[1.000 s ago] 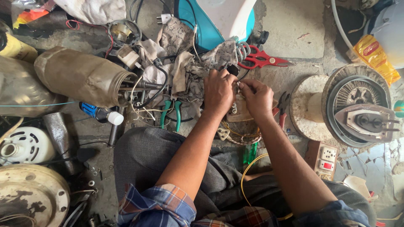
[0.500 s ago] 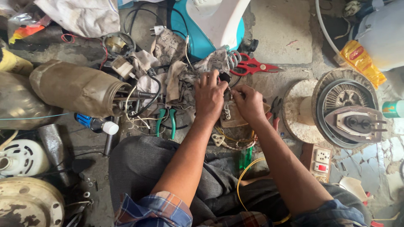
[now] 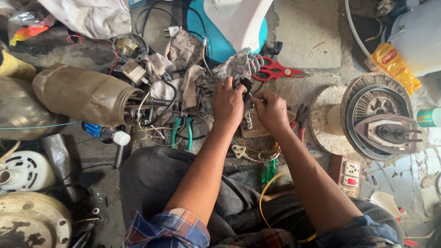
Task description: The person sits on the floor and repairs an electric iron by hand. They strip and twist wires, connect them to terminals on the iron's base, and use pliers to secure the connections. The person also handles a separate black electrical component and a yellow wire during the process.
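My left hand [image 3: 228, 104] and my right hand [image 3: 271, 110] meet over a small black part [image 3: 246, 86] with wires, just below a teal and white appliance [image 3: 232, 25]. The left hand's fingers curl around the black part; the right hand pinches a thin wire or tool beside it. Under the hands lies a brown flat piece [image 3: 254, 127] with coiled yellow and white wires [image 3: 250, 150]. Red-handled scissors [image 3: 278, 71] lie just beyond the right hand. Green-handled pliers [image 3: 181, 132] rest left of the left forearm.
A brown cylindrical casing [image 3: 82, 94] with wires lies at the left. A round motor stator with a metal bracket [image 3: 379, 121] sits on a spool at the right, a switch-and-socket board [image 3: 351, 172] below it. A blue bottle [image 3: 103, 133], a yellow packet [image 3: 395, 64] and rags surround the work spot.
The view has drifted slightly, so everything sits a little lower and to the left. Both hands stay together on the same small part, with only small finger movements.
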